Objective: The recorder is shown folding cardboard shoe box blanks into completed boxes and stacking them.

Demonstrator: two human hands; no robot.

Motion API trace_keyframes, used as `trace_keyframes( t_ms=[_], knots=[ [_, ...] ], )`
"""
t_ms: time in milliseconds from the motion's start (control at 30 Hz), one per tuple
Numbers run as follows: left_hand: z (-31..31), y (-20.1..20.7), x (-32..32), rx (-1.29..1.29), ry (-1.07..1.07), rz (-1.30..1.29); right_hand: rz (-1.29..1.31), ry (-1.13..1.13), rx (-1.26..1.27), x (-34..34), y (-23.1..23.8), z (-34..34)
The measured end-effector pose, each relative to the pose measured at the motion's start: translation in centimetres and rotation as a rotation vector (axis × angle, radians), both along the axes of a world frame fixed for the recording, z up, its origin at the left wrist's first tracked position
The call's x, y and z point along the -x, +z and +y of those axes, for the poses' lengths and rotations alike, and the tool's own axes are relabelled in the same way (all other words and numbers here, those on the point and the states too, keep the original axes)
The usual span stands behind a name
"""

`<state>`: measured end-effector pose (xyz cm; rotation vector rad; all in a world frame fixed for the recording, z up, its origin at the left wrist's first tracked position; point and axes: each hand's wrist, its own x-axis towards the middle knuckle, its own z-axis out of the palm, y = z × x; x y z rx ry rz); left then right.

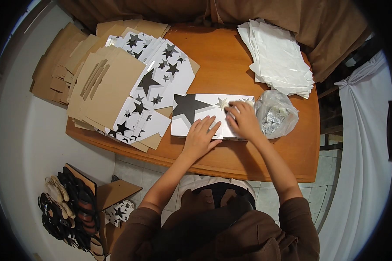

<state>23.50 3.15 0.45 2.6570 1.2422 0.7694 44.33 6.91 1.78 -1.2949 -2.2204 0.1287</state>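
A white cardboard box (210, 124) printed with dark stars lies closed near the front of the wooden table. My left hand (199, 135) rests flat on its lid, fingers spread and holding nothing. On the right part of the lid, my right hand (244, 120) presses with bent, slightly parted fingers, a little blurred. By its fingertips is a small shiny patch (224, 104), too small to make out. Just right of the box stands a clear plastic bag (278, 114) with crumpled silvery pieces inside.
Flat white star-printed box blanks (154, 85) and brown cardboard sheets (104, 80) are stacked on the left. White paper sheets (276, 56) lie at the back right. Several sandals (69, 204) stand at the lower left. Brown cloth (265, 11) hangs behind the table (207, 56).
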Motion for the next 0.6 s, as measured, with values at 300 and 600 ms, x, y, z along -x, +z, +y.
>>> trace_keyframes(
  t_ms=[300,600],
  knots=[
    [1.6,-0.2,-0.3,0.027,-0.020,0.066,-0.197,-0.125,0.166,-2.0,-1.6,5.6],
    [2.0,0.4,-0.7,0.187,-0.017,0.030,-0.157,-0.106,0.130,-2.5,-1.5,5.3]
  ],
)
